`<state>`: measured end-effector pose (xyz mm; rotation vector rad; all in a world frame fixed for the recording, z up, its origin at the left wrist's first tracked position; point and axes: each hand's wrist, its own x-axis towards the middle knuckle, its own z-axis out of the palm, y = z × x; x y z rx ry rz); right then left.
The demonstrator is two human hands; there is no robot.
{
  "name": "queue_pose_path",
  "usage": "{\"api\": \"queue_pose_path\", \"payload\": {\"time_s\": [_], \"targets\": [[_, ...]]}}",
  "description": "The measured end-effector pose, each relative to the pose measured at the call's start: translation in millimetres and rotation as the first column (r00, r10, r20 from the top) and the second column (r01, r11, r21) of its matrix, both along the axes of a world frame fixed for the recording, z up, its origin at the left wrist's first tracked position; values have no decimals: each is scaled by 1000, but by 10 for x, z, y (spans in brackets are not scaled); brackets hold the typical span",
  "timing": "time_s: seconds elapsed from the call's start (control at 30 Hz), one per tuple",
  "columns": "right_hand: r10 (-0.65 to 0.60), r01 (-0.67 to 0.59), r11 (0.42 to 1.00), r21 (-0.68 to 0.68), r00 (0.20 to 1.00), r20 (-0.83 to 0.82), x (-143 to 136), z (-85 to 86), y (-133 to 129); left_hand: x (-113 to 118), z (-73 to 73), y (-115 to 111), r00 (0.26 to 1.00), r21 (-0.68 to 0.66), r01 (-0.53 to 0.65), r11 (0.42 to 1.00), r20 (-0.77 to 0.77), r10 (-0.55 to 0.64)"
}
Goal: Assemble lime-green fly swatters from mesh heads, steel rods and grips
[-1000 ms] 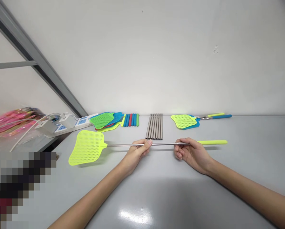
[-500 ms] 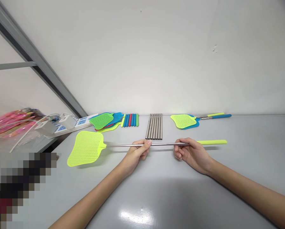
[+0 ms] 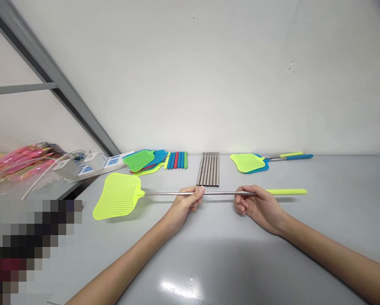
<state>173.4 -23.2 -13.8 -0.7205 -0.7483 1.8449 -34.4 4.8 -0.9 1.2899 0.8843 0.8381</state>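
Observation:
A yellow-green fly swatter (image 3: 118,197) is held level just above the grey table, its perforated head to the left and its handle to the right. My left hand (image 3: 186,205) pinches the middle of its thin metal rod between thumb and fingers. Near the handle end, my right hand (image 3: 259,207) is closed round the thicker part of the rod. Beyond my hands lies a row of metal tubes (image 3: 210,169). To their left are coloured handle grips (image 3: 176,160) in a row and a stack of loose swatter heads (image 3: 140,161).
Two swatters (image 3: 248,163), one yellow-green and one blue, lie by the wall at the back right. A white power strip (image 3: 113,162) with plugged-in adapters stands at the left. Behind it are pink items in clear plastic (image 3: 21,163). The grey table (image 3: 209,258) reaches the wall.
The whole view has shifted slightly, so everything appears a little further right. Both hands keep the same hold on the fly swatter.

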Motion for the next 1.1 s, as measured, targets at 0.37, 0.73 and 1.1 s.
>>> {"api": "queue_pose_path", "payload": {"time_s": [0.37,0.73,1.1], "targets": [[42,-42,999,13,999,33,13,-6,1,8,17,-15,1000,2,12,1000,21,-12],[-92,92,995,40,996,9,-40,37,-16,0,6,-19,1000,-6,10,1000,27,-10],[45,-46,999,26,997,63,4,7,-16,-13,-10,-15,998,-38,22,999,55,-20]]}}
